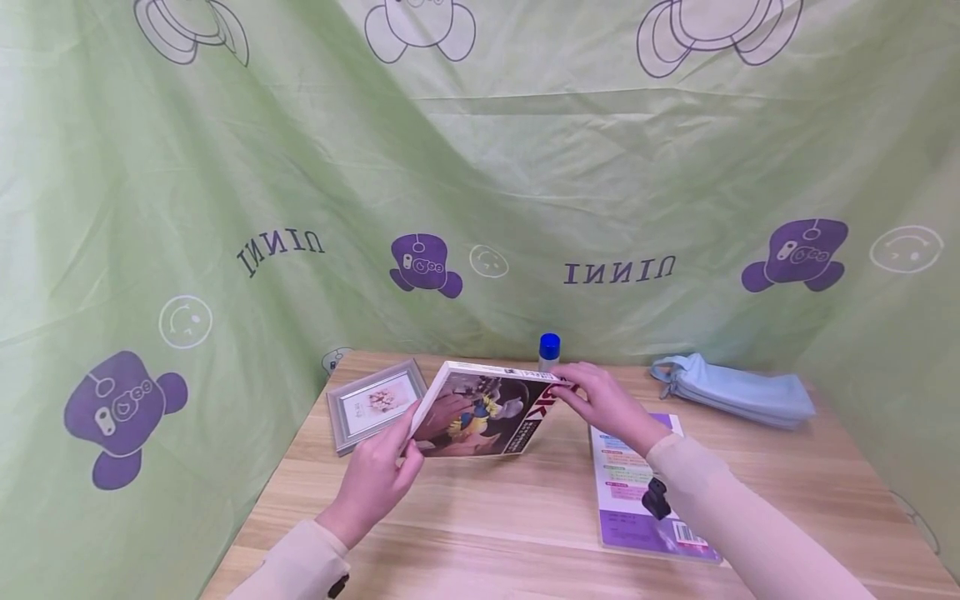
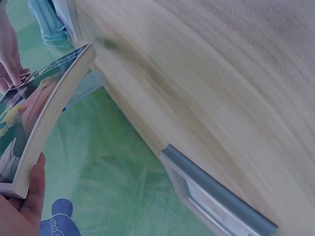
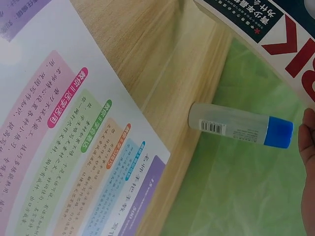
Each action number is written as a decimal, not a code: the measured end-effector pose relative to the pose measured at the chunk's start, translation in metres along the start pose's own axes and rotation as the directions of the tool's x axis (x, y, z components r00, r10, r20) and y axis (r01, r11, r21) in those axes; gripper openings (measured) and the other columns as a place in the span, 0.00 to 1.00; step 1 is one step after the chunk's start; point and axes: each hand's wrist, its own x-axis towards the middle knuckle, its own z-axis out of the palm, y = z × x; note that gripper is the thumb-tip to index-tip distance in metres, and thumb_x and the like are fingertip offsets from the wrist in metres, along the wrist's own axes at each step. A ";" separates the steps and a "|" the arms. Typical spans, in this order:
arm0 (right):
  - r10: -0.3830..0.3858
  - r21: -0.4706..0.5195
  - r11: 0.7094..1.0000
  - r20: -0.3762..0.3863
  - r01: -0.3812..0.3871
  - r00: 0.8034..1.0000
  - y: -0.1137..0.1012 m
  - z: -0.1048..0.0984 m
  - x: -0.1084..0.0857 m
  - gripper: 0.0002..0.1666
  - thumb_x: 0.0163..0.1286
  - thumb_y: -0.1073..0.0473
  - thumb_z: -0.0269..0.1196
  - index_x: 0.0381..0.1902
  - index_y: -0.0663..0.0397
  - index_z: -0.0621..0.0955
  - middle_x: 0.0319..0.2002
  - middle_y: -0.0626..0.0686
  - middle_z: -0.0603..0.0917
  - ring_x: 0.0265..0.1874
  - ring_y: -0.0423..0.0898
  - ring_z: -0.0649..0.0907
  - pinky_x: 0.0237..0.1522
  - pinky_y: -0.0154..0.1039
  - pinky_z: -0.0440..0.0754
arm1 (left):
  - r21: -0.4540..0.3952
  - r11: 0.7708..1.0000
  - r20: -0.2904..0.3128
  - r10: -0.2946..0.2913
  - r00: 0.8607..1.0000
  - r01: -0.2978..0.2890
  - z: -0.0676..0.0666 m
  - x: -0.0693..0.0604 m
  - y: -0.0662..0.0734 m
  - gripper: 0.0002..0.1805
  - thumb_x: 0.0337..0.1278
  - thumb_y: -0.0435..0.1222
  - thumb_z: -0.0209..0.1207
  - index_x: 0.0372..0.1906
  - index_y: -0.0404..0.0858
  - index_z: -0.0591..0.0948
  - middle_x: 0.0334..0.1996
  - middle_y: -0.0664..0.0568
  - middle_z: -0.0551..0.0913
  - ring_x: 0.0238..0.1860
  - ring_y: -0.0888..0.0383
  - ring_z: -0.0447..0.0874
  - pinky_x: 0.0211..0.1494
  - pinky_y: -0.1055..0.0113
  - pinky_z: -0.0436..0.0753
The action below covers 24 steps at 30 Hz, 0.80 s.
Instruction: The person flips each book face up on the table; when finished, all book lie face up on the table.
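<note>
"What do the hands do?"
"The left hand point(image 1: 377, 477) holds the thick book point(image 1: 480, 419) by its near left corner. The right hand point(image 1: 606, 405) pinches its far right corner."
"Where's the book?"
"Up over the wooden table point(image 1: 510, 525), tipped. The silver picture frame point(image 1: 351, 422) is left of it, and a purple-and-white book point(image 1: 626, 521) lies right."
"And behind?"
"A clear bottle with a blue cap point(image 3: 234, 123), standing near the right hand."

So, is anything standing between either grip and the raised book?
Nothing visible: the left grip holds the book by its near left side, and the right grip holds its far right corner. The blue-capped bottle stands beyond the far edge and the picture frame lies to the left, neither coming between.
</note>
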 end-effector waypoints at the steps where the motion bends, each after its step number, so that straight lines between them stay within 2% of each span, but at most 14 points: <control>1: 0.003 0.006 1.000 0.004 -0.003 1.000 0.000 0.000 0.000 0.17 0.70 0.64 0.70 0.57 0.52 0.86 0.50 0.51 0.89 0.46 0.46 0.86 0.47 0.47 0.87 | -0.005 1.000 0.000 -0.009 1.000 0.009 0.000 0.000 0.000 0.30 0.57 0.29 0.56 0.68 0.30 0.78 0.53 0.39 0.88 0.36 0.50 0.89 0.37 0.54 0.90; 4: 0.010 0.020 1.000 0.010 -0.010 1.000 -0.001 0.000 0.000 0.17 0.71 0.64 0.70 0.57 0.51 0.86 0.50 0.50 0.89 0.44 0.44 0.86 0.46 0.45 0.88 | -0.014 0.999 -0.003 -0.031 1.000 0.031 0.001 -0.002 0.000 0.31 0.55 0.28 0.57 0.68 0.30 0.78 0.54 0.39 0.87 0.38 0.50 0.90 0.39 0.53 0.90; 10: 0.017 0.027 0.999 0.007 -0.017 1.000 -0.001 0.000 -0.001 0.17 0.71 0.64 0.70 0.57 0.52 0.86 0.51 0.51 0.89 0.44 0.45 0.86 0.46 0.47 0.88 | -0.037 0.998 -0.002 -0.057 0.998 0.057 0.002 -0.003 0.002 0.33 0.53 0.26 0.59 0.69 0.32 0.78 0.53 0.40 0.88 0.34 0.56 0.87 0.35 0.60 0.90; 20: 0.009 0.010 1.000 0.010 -0.009 1.000 -0.001 0.000 -0.001 0.16 0.72 0.62 0.70 0.56 0.51 0.86 0.53 0.50 0.89 0.53 0.51 0.86 0.57 0.53 0.84 | -0.046 0.996 -0.017 -0.073 0.997 0.072 0.002 -0.003 0.003 0.34 0.50 0.25 0.60 0.69 0.33 0.79 0.50 0.38 0.88 0.32 0.60 0.83 0.32 0.64 0.87; 23: 0.005 0.008 1.000 0.002 -0.005 1.000 -0.002 0.000 -0.001 0.16 0.71 0.62 0.70 0.56 0.51 0.86 0.52 0.50 0.89 0.51 0.50 0.87 0.55 0.53 0.85 | -0.060 0.994 -0.013 -0.089 0.996 0.089 0.003 -0.002 0.002 0.34 0.51 0.25 0.60 0.69 0.33 0.79 0.47 0.40 0.89 0.29 0.62 0.80 0.29 0.68 0.84; 24: 0.006 0.008 1.000 0.001 -0.006 1.000 -0.002 0.000 -0.001 0.16 0.71 0.62 0.70 0.56 0.51 0.86 0.52 0.50 0.89 0.51 0.50 0.87 0.55 0.52 0.85 | -0.070 0.993 -0.008 -0.099 0.995 0.098 0.003 -0.002 0.002 0.34 0.51 0.25 0.60 0.69 0.33 0.79 0.42 0.41 0.90 0.27 0.63 0.78 0.27 0.71 0.81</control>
